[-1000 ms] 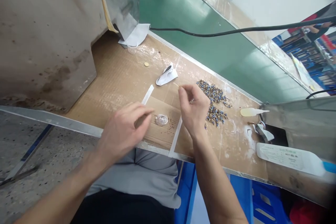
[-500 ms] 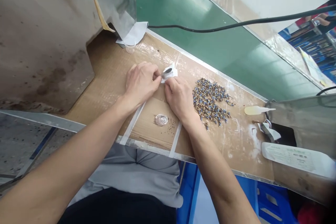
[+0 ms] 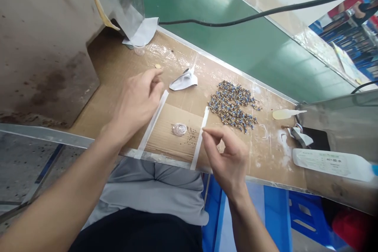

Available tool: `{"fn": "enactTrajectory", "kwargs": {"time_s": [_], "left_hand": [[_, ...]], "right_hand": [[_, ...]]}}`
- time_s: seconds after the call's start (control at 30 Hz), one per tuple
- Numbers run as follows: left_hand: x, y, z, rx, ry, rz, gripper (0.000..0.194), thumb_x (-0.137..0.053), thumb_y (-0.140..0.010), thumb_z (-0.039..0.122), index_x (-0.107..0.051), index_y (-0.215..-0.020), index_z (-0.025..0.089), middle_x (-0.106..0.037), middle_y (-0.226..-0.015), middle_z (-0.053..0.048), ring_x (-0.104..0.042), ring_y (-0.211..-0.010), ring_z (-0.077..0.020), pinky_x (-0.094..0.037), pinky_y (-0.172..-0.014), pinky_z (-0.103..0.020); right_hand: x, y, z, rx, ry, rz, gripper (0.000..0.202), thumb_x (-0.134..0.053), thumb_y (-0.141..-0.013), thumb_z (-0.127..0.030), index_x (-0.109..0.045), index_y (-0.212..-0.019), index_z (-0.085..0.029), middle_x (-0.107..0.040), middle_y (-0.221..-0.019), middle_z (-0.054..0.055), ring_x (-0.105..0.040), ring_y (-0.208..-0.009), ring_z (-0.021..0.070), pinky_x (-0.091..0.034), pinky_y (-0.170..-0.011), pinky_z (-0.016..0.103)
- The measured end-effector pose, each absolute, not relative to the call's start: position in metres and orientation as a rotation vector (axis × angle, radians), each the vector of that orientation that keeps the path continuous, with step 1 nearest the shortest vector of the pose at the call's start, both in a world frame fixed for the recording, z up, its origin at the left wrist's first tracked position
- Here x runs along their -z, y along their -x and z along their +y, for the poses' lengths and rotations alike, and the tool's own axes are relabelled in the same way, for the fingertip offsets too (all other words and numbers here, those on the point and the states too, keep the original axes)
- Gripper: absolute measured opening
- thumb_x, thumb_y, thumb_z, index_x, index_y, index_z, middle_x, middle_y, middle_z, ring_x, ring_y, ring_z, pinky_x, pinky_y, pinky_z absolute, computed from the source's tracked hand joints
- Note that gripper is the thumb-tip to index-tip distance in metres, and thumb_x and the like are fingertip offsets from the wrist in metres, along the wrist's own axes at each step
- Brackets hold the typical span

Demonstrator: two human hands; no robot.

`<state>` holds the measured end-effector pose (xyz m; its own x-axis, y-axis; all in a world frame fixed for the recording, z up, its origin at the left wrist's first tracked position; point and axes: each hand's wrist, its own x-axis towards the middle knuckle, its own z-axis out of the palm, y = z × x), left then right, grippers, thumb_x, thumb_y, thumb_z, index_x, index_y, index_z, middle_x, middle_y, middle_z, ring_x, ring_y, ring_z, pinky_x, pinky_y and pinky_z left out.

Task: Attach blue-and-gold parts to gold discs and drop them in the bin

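Observation:
My left hand (image 3: 141,100) is above the bench, left of a crumpled white piece of paper or cloth (image 3: 183,82). Its index finger reaches forward, apart from the thumb, and I see nothing held. Just beyond that fingertip lies a small gold-coloured disc (image 3: 158,66). My right hand (image 3: 227,155) hovers near the front edge with thumb and index finger pinched; anything between them is too small to make out. Between the hands, a clear round dish (image 3: 179,129) sits on cardboard beside tiny scattered bits (image 3: 191,136). Many small blue-and-gold metal pieces (image 3: 233,106) form a pile at right.
A stained metal housing (image 3: 44,47) stands at left, with a white sheet (image 3: 144,31) by its corner. To the right lie a yellowish dropper bottle (image 3: 283,114) and a large white bottle (image 3: 325,161). A black cable (image 3: 236,22) crosses a green panel behind the bench.
My hands have come apart from the white piece: the left moved left, the right moved toward me and right. The white piece lies spread and folded, and the gold disc is visible.

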<state>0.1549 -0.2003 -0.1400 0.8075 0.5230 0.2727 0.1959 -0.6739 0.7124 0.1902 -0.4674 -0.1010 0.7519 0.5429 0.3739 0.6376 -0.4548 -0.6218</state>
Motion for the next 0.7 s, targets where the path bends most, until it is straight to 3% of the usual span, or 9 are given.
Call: {"fn": "enactTrajectory", "kwargs": {"time_s": [0.17,0.37,0.53,0.7], "left_hand": [[0.139,-0.092,-0.242,-0.56,-2.249,0.337,0.016,-0.073,-0.108,0.025,-0.08,-0.122,0.026,-0.084,-0.12,-0.003,-0.077,-0.109,-0.0253,-0.06,-0.097,-0.041],[0.153,-0.084,-0.269,-0.566,-2.443,0.211,0.031,-0.09,-0.101,0.036,-0.077,-0.127,0.026,-0.082,-0.12,-0.006,-0.072,-0.112,-0.0318,-0.054,-0.097,-0.051],[0.155,-0.09,-0.27,-0.612,-2.517,0.249,0.017,-0.086,-0.104,0.034,-0.08,-0.117,0.026,-0.082,-0.108,-0.005,-0.071,-0.102,-0.0307,-0.052,-0.088,-0.049],[0.156,-0.09,-0.271,-0.6,-2.517,0.27,0.013,-0.085,-0.105,0.037,-0.08,-0.113,0.027,-0.082,-0.11,-0.006,-0.071,-0.103,-0.0308,-0.052,-0.089,-0.049]], "right_hand": [[0.12,-0.167,-0.47,0.078,2.15,-0.802,0.014,-0.068,-0.111,-0.022,-0.08,-0.104,-0.024,-0.071,-0.081,-0.001,-0.065,-0.07,0.0168,-0.051,-0.07,0.033],[0.13,-0.162,-0.463,0.08,2.131,-0.838,0.014,-0.066,-0.111,-0.017,-0.077,-0.106,-0.023,-0.068,-0.081,-0.002,-0.063,-0.073,0.0157,-0.049,-0.072,0.032],[0.135,-0.158,-0.46,0.088,2.168,-0.843,0.013,-0.068,-0.111,-0.018,-0.078,-0.107,-0.024,-0.072,-0.082,-0.001,-0.065,-0.073,0.0159,-0.049,-0.072,0.032],[0.138,-0.157,-0.455,0.203,2.199,-0.875,0.014,-0.07,-0.108,-0.016,-0.074,-0.096,-0.023,-0.068,-0.075,-0.003,-0.062,-0.067,0.0136,-0.046,-0.068,0.03]]}}
